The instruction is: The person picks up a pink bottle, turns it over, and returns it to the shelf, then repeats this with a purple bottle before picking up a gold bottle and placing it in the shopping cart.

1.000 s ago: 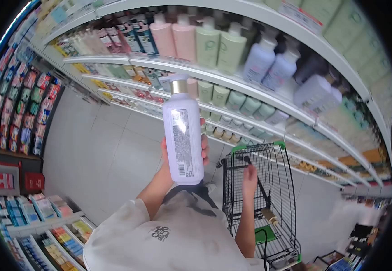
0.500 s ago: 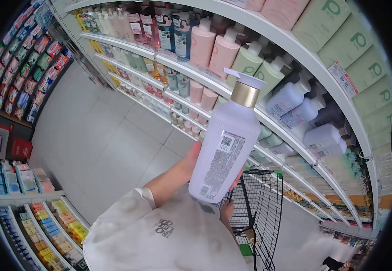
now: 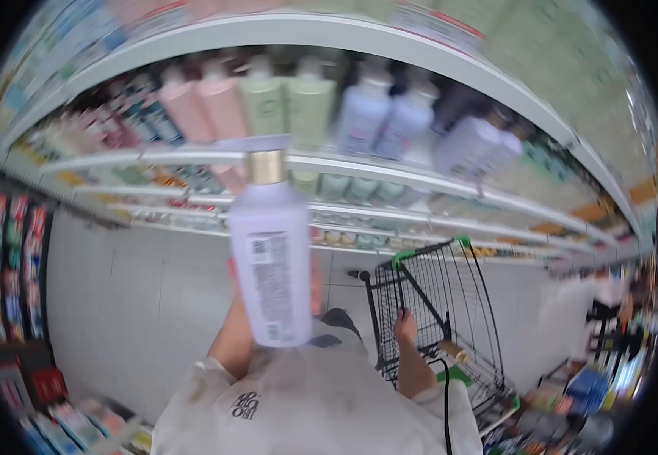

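Observation:
A lilac pump bottle (image 3: 272, 227) with a gold collar stands nearly upright before me, its printed back label facing the camera. My left hand (image 3: 315, 280) is closed around it from behind; fingers show along its right edge, while the palm is hidden. To the right, my right hand (image 3: 405, 330) is wrapped round a bar of the black wire shopping cart (image 3: 450, 292) with green corners. The picture is slightly blurred.
Shelves (image 3: 215, 155) of pink, green and lilac pump bottles (image 3: 365, 114) run across the front. Packaged goods hang on a rack (image 3: 10, 258) at the left. A grey tiled floor (image 3: 132, 296) lies below. Other goods and a dark-clad person are blurred at lower right.
The view has swung round to face the shelves. The lilac bottle has shifted left in view and stands more upright, still in my left hand. My right hand and the cart show more fully.

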`<action>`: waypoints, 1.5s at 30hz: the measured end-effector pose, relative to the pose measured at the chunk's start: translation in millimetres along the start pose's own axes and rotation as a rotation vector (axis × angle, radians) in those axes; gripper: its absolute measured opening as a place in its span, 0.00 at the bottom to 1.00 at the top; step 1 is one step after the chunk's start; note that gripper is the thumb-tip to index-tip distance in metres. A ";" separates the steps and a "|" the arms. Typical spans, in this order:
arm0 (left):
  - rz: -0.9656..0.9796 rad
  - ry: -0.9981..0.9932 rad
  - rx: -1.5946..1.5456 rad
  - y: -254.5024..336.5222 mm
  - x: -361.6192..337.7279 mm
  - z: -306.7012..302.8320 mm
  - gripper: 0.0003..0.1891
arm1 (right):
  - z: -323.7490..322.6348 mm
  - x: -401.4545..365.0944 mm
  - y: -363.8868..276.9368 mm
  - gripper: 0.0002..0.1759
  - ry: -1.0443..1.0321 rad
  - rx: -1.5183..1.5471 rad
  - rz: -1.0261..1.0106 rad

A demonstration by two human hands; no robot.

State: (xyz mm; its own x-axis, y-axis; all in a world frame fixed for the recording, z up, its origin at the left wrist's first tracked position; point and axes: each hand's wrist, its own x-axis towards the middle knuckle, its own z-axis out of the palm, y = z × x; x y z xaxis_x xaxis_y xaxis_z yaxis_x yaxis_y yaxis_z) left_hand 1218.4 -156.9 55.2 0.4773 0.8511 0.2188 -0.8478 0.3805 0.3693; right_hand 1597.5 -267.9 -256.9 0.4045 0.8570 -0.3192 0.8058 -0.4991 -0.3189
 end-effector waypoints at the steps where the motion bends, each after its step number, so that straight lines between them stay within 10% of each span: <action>1: 0.005 -0.007 0.057 -2.7 4.3 -1.0 0.39 | -3.4 6.6 8.5 0.18 -0.002 0.010 0.013; 8: -0.093 0.036 0.044 -44.2 41.2 13.3 0.31 | -28.2 27.2 49.7 0.17 0.019 0.025 0.038; 19: 0.006 0.326 0.156 -156.9 85.3 31.7 0.52 | -50.5 31.4 111.5 0.21 -0.034 0.046 -0.028; 26: 0.009 0.281 0.407 -205.6 73.8 0.3 0.51 | -84.5 47.9 145.3 0.25 -0.388 0.093 -0.102; 28: 0.000 0.362 0.430 -214.2 70.6 -6.4 0.46 | -112.3 63.5 134.9 0.22 -0.583 -0.069 -0.185; 32: 0.169 0.621 0.825 -230.2 93.3 7.6 0.39 | -179.6 80.6 46.4 0.18 -0.119 0.699 -0.273; 36: 0.247 0.682 0.929 -245.5 119.7 34.3 0.35 | -274.5 45.9 -68.2 0.39 -0.296 1.114 -0.806; 39: 0.322 0.695 1.028 -254.5 136.3 43.2 0.36 | -296.4 19.9 -112.0 0.50 -0.096 0.782 -1.004; 45: 0.264 0.438 1.390 -256.0 127.6 69.3 0.45 | -286.3 48.8 -111.6 0.55 -0.450 1.182 -0.834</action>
State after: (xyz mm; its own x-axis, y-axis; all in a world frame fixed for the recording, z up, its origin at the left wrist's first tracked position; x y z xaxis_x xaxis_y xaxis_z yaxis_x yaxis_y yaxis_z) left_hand 1512.4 -170.7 51.2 0.0282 0.9738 0.2255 0.1196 -0.2272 0.9665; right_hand 1651.2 -133.7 18.6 -0.3172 0.9378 0.1411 -0.1585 0.0943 -0.9829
